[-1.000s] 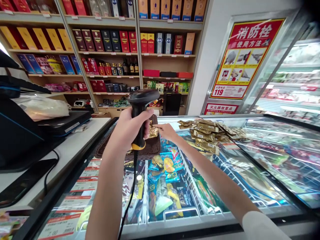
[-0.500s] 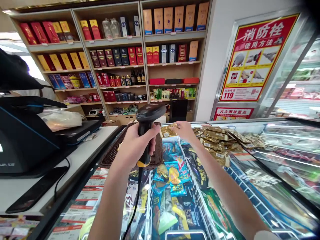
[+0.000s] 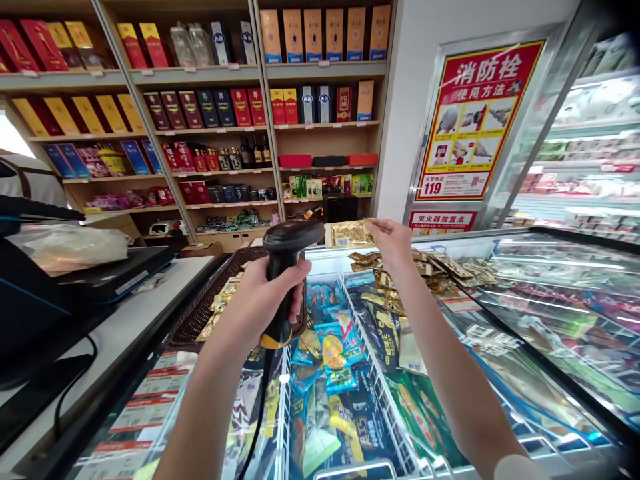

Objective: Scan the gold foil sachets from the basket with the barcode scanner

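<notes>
My left hand [image 3: 270,300] is wrapped round the handle of a black barcode scanner [image 3: 290,241], its head pointing right and its cable hanging down. Pinched by one end in my right hand [image 3: 393,241] is a gold foil packet [image 3: 347,235], held up with a printed barcode facing me, just in front of the scanner's head. Behind my left hand, a brown woven basket [image 3: 187,321] holds several gold packets [image 3: 220,303]. More gold packets [image 3: 440,270] lie heaped on the freezer glass beyond my right forearm.
Beneath my arms is a chest freezer with white wire dividers [image 3: 370,353] and blue snack packs [image 3: 333,350]. A counter [image 3: 165,287] with a black machine [image 3: 30,287] and a plastic bag [image 3: 75,233] stands left. Shelves of boxes [image 3: 210,110] and a red poster [image 3: 480,120] are behind.
My right hand has raised the gold packet and turned its barcode toward me beside the scanner. The view has shifted, showing more of the basket's packets.
</notes>
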Demonstrator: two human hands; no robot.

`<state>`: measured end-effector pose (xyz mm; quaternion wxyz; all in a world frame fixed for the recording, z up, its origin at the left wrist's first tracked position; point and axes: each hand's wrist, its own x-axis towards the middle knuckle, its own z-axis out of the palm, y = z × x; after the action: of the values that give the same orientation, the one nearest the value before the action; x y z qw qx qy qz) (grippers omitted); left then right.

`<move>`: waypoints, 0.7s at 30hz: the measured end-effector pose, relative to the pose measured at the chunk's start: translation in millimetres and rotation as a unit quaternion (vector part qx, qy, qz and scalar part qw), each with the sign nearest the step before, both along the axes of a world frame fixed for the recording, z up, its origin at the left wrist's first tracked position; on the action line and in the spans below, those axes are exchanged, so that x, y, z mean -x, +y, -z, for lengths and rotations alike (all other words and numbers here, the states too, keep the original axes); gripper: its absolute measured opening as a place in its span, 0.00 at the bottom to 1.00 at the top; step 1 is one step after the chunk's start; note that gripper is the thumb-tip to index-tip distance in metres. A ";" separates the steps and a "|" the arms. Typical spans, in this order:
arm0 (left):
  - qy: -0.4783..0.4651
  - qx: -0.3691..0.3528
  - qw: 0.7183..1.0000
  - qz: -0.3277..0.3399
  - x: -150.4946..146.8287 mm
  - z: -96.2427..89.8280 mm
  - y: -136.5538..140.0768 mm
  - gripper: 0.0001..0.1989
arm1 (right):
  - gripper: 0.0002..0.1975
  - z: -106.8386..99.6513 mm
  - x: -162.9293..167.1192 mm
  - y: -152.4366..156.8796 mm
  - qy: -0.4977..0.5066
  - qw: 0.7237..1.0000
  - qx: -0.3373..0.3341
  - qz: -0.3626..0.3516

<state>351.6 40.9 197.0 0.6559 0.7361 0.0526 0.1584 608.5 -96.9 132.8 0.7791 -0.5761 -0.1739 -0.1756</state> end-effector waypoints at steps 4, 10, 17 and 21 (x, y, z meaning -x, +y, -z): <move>0.033 -0.023 0.999 0.015 -2.9 3.5 -2.8 0.18 | 0.17 -4.7 1.9 -1.0 0.004 0.998 -0.060 0.028; 0.039 -0.040 0.998 0.022 -2.1 2.8 -5.8 0.19 | 0.18 -4.8 -1.4 -1.1 0.001 0.997 -0.069 0.037; 0.043 -0.018 0.998 0.031 -0.9 1.4 -6.7 0.17 | 0.16 -6.7 1.5 -0.5 0.006 0.996 -0.088 0.029; 0.047 0.012 0.998 0.034 -1.2 0.9 -7.9 0.17 | 0.14 -5.8 -1.8 -6.1 0.007 0.995 -0.078 0.058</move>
<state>352.8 33.0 196.1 0.6667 0.7361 0.0604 0.1003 610.4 -103.0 138.6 0.8117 -0.5235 -0.1206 -0.2291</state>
